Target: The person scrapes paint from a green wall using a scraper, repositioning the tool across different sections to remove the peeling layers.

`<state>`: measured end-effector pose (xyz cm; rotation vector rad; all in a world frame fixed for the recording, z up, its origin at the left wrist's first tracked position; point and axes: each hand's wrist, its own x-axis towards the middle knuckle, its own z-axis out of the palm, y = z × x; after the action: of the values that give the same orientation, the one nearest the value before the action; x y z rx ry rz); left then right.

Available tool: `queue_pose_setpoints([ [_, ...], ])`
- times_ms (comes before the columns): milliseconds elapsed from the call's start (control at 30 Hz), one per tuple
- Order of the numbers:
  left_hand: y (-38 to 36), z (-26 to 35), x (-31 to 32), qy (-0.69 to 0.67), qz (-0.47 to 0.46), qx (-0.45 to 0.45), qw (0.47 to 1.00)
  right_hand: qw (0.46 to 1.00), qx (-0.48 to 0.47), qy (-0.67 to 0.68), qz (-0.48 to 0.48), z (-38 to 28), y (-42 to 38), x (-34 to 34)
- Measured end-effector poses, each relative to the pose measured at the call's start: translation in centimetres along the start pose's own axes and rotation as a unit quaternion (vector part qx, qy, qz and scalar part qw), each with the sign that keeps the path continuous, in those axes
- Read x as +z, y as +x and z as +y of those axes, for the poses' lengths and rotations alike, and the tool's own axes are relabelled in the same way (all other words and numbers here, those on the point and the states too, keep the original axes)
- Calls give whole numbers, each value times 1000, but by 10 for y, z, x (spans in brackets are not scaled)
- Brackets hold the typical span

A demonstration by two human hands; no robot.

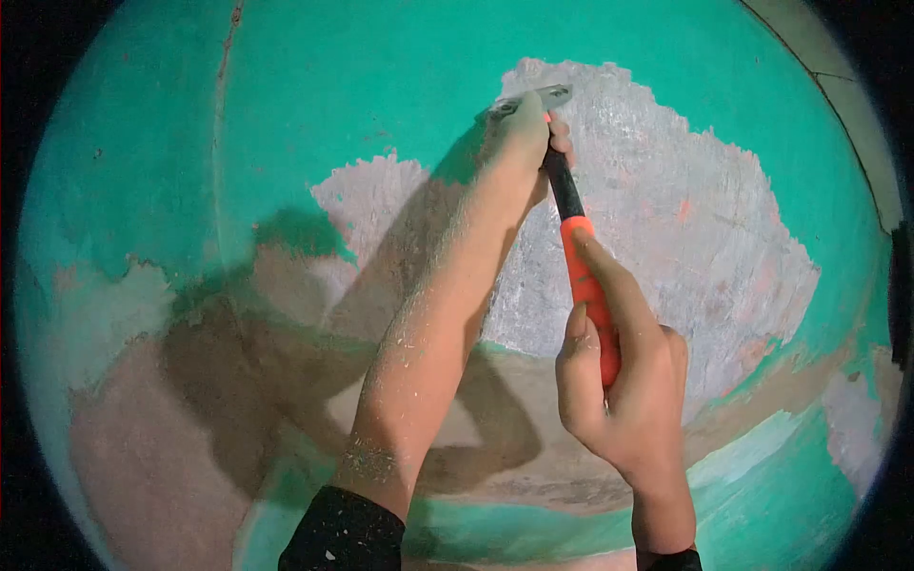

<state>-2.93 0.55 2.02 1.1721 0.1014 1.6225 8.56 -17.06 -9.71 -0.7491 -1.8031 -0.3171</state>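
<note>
A paint scraper [587, 285] with an orange and black handle slants up the wall, its metal head [555, 96] against the surface. My right hand [624, 381] is wrapped round the orange grip, the index finger laid along it. Higher up, my left hand [530, 143] closes round the black neck just under the head, its thumb pressed on the metal. The head lies at the upper left edge of a bare grey patch [657, 200], where green paint [381, 76] begins. Pale flakes cling to my left forearm and dark sleeve.
Below the grey patch runs a brownish bare band [562, 466], with more green paint under it. A larger bare area [152, 447] lies at lower left. A vertical crack [222, 105] crosses the green wall at left. Shadows of my arms fall across the left side.
</note>
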Motion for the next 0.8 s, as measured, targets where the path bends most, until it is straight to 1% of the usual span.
queue_pose_setpoints([
  [67,11,5,2,12,-23,27,999,1000,-14,-12,11,2,5,2],
  [100,17,12,6,18,-42,49,998,1000,-5,-1,17,3,10,1],
  [167,16,6,6,17,-22,22,999,999,12,21,30,4,23,-2],
  [267,5,1,7,18,8,-10,1000,1000,-8,3,20,3,2,2],
  [333,4,5,9,20,24,-23,999,999,-16,9,26,7,5,6],
  [367,21,8,6,48,2,11,999,999,-13,11,30,8,9,7],
  [467,32,29,32,9,11,22,1000,999,12,8,44,12,30,8],
  [500,29,29,33,17,13,26,999,999,15,17,44,13,29,8],
  [633,-4,10,28,25,52,-30,998,999,-2,41,35,8,6,5],
  [733,23,17,34,26,16,67,997,998,-12,27,47,9,24,2],
  [800,35,28,35,10,-4,53,999,998,-20,-8,51,10,37,3],
])
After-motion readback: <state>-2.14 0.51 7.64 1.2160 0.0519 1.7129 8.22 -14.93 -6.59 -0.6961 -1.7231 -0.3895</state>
